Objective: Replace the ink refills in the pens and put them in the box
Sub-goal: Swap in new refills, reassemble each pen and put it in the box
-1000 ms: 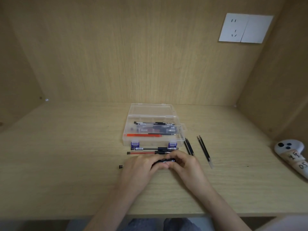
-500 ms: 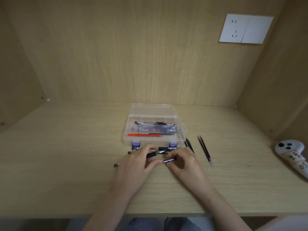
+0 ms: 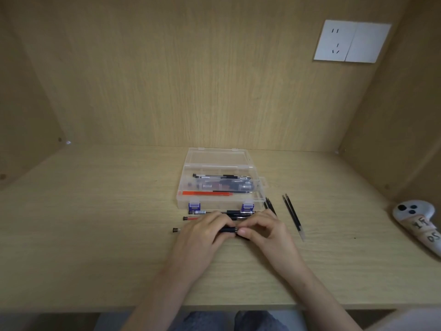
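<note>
Wood desk (image 3: 95,247) inside a plywood alcove, socket plate on the back wall. Near edge: both hands meet over one pen (image 3: 228,230). Left hand (image 3: 202,231) is wrapped around the barrel, fingers closed on it; right hand (image 3: 263,229) pinches the tip end, thumb and forefinger closed at the joint. Pen's tail cap pokes out past the left knuckles. Looks like the tip section is being screwed on or off; can't tell which.

Handling guess: light, stiff plastic, smooth barrel so it'll spin in a loose grip. Hold the black grip sleeve, twist from the tip. Small threaded part, easy to drop or cross-thread.

Just beyond the fingertips: two more pens (image 3: 219,215) lying crosswise. Right of the right hand, loose refills (image 3: 292,215), thin and slightly bendy, pick up mid-length. Farther out: clear box (image 3: 186,187), lid open, pens already inside.
</note>
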A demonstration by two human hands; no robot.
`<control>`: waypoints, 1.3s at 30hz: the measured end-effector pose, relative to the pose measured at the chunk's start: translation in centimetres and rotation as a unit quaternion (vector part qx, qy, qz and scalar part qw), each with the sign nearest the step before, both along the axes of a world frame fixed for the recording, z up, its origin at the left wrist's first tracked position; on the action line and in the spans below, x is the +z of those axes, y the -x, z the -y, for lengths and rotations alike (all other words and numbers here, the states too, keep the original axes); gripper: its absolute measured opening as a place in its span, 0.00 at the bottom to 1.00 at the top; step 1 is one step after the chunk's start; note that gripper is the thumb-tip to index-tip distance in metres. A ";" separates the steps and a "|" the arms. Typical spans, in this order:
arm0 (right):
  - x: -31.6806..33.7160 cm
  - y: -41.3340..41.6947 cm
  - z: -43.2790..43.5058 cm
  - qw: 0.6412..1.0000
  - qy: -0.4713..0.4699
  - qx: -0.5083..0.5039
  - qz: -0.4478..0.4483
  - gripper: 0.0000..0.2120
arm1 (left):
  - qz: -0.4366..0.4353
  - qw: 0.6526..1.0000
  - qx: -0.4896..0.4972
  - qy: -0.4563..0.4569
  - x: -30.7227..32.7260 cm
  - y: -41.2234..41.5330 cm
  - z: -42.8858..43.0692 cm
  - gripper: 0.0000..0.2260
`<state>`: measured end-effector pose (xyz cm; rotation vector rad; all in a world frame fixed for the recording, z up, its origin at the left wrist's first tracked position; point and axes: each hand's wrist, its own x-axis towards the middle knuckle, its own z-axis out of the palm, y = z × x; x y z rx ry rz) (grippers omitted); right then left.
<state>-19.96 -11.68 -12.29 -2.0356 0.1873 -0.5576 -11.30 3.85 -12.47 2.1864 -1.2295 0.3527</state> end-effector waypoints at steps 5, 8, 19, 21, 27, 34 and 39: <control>-0.3 0.0 0.1 0.999 -0.021 -0.014 0.021 0.08 | 0.022 0.999 0.009 0.033 0.2 0.0 0.0 0.14; -0.1 0.0 0.2 0.998 -0.045 -0.015 0.030 0.09 | 0.015 1.000 0.006 0.014 0.4 0.3 -0.1 0.13; 0.2 0.2 0.2 0.997 -0.067 -0.018 0.031 0.12 | 0.006 0.999 0.017 0.036 0.3 0.2 -0.1 0.13; 0.2 0.2 0.2 0.997 -0.066 -0.020 0.031 0.12 | 0.011 1.000 0.011 0.021 0.2 0.1 -0.1 0.13; 0.3 0.2 0.2 0.997 -0.066 -0.023 0.031 0.12 | 0.004 0.998 0.039 0.057 0.1 0.0 -0.2 0.09; 0.1 0.2 0.3 0.995 -0.040 -0.084 0.027 0.08 | -0.027 0.995 0.061 0.074 0.1 -0.1 -0.4 0.09; -0.3 -0.2 0.1 0.995 0.072 -0.054 -0.029 0.07 | -0.044 0.993 0.055 0.090 0.1 -0.1 -0.3 0.09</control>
